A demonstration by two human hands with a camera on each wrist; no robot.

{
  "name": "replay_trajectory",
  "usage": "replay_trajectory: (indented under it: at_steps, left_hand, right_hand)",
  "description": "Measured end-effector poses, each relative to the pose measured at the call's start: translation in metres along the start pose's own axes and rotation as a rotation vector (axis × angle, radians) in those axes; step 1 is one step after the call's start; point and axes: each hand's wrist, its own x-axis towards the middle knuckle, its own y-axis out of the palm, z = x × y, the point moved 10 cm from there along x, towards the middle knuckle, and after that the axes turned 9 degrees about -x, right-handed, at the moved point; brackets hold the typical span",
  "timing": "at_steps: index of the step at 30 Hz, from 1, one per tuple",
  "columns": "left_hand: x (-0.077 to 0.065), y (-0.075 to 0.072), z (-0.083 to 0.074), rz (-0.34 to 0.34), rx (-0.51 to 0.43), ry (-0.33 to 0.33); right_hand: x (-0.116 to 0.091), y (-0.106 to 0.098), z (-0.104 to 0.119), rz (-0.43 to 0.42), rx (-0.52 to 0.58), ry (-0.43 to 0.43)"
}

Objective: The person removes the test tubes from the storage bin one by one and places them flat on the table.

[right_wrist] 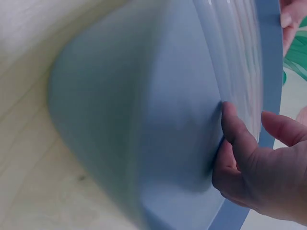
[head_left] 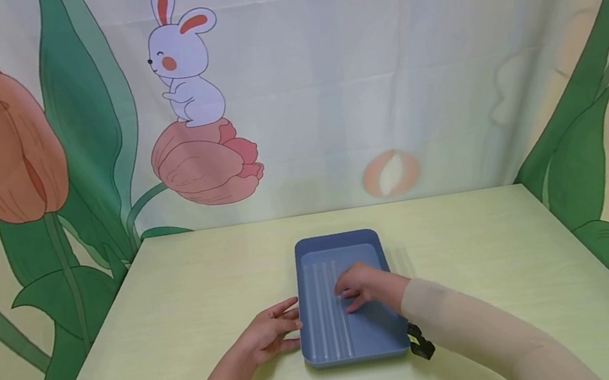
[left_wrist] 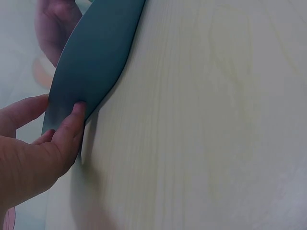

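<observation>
While the left hand [head_left: 270,332] rests with extended, spread fingers against the outer left wall of a blue rectangular tray [head_left: 382,338], the right hand [head_left: 363,284] is inside it, thumb and fingers apart; clear slender tubes [head_left: 335,335] lie lengthwise, side by side, in the tray's left part; fingertip contact with them cannot be told; tray flat on the tabletop [head_left: 476,244].

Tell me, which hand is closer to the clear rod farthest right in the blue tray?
Right. The right hand is inside the blue tray, at that clear rod. The left hand is farther, outside, touching the tray's left side.
</observation>
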Motion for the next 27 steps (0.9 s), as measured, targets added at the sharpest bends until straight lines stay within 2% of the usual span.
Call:
replay_trajectory:
  at_steps: [2, 4, 6, 8, 9, 11, 15, 27]
  left_hand:
    - [0.0, 0.0, 0.0, 0.001, 0.002, 0.001]
    - [0.0, 0.0, 0.0, 0.0, 0.003, 0.003]
    - [0.0, 0.0, 0.0, -0.006, 0.003, 0.0]
    - [0.0, 0.0, 0.0, -0.007, 0.004, 0.0]
    - [0.0, 0.0, 0.0, -0.006, 0.005, 0.001]
    - [0.0, 0.0, 0.0, -0.004, 0.005, 0.001]
    - [0.001, 0.0, 0.0, 0.0, 0.004, 0.0]
    - [0.0, 0.002, -0.001, 0.011, 0.003, 0.0]
  right_hand:
    - [-0.001, -0.001, 0.002, -0.013, -0.009, -0.03]
    - [0.033, 0.0, -0.013, 0.002, -0.015, -0.043]
    - [0.05, 0.0, -0.021, 0.003, -0.031, -0.05]
    - [0.055, 0.001, -0.024, -0.004, -0.044, -0.046]
    - [0.055, 0.001, -0.025, -0.012, -0.046, -0.032]
    - [0.025, 0.002, -0.012, -0.05, -0.073, -0.028]
    - [-0.003, 0.003, 0.0, -0.068, -0.081, -0.032]
    - [-0.007, 0.0, 0.002, -0.024, -0.026, -0.018]
